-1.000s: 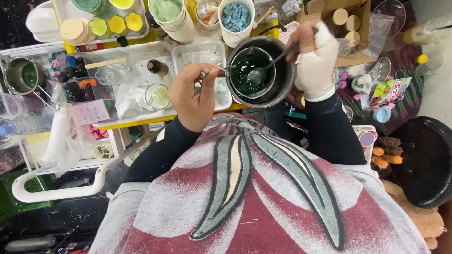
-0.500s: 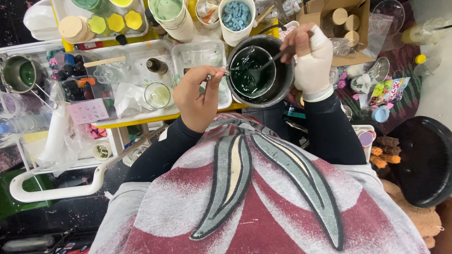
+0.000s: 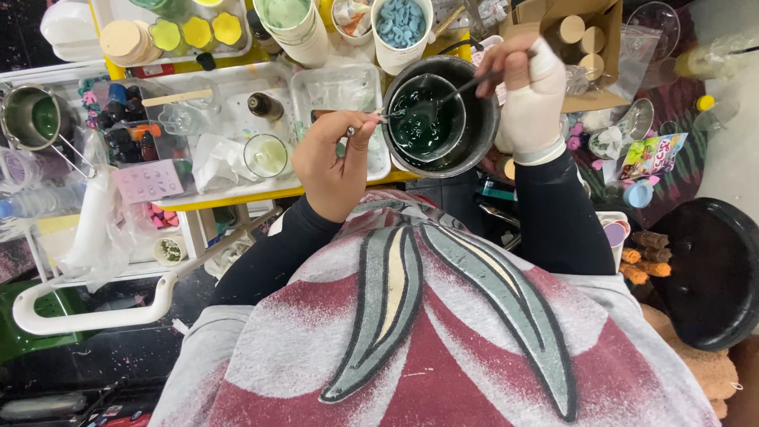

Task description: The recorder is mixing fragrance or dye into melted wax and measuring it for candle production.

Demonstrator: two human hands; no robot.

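Fingers of the left hand [image 3: 336, 162] pinch the thin metal handle [image 3: 371, 120] of a small inner pot [image 3: 427, 119], closed tightly around it and steadying it. That pot holds dark green liquid [image 3: 419, 122] and sits inside a larger round metal pot [image 3: 474, 126], which stands at the near edge of a yellow-rimmed table [image 3: 237, 198].

Across the pot, the right hand [image 3: 526, 91], wrapped in a white glove or bandage, closes its fingers on the upper end of a slim stirring rod [image 3: 455, 93]. The rod slants down to the left, and its lower end dips into the green liquid. The hand hovers over the right rim of the larger pot.

Just left of the left hand, a small clear glass [image 3: 265, 156] with pale yellowish contents stands on a white tray [image 3: 229, 87], beside crumpled white tissue [image 3: 217, 162] and a little brown bottle [image 3: 265, 107]. Behind the pots, a white cup of blue pellets [image 3: 402, 24] and a cup of pale green wax [image 3: 286, 16] stand close together. A cardboard box [image 3: 589, 47] with round wooden lids lies past the right hand. Far to the left, a metal pouring pitcher [image 3: 32, 119] with green contents sits well apart from both hands.
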